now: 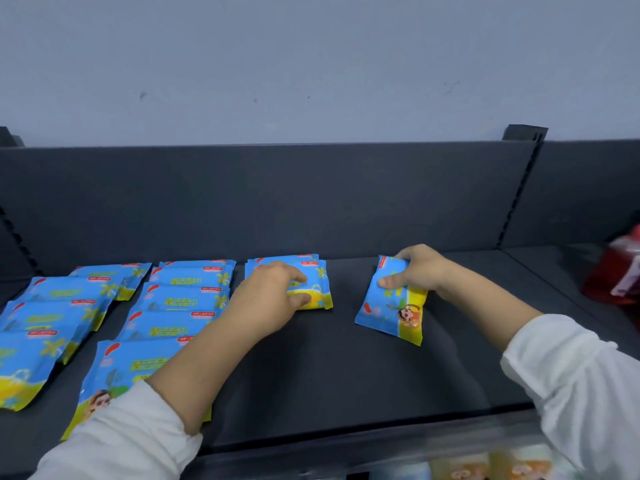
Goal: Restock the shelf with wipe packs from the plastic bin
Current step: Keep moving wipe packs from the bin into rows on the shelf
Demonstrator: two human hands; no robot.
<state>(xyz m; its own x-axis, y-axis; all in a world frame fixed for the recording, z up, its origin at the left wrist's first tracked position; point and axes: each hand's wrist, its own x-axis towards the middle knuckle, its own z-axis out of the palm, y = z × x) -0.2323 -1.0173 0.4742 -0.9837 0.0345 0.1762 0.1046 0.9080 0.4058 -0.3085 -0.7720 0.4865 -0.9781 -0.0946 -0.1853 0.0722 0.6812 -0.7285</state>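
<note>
I am gripping one wipe pack [393, 303] in my right hand [417, 271]: the thumb is lying across its printed face and the other fingers are curling round its far end. The pack is sitting tilted on the dark shelf [329, 368], its near corner touching the shelf surface, well apart from the stocked rows.

My left hand [273, 296] is holding the third-row pack [320, 284], with the index finger across the top and the thumb pressing against the near edge. This pack is lying on at least one other, close to the back panel [277, 195].

To the left, two further rows of packs are overlapping front to back: the middle row [183, 301] and the left row [59, 308].

A red package [620, 271] is standing at the far right, on the neighbouring shelf section.

Along the bottom edge, a blurred translucent container [485, 462] is showing; it is possibly the plastic bin.
</note>
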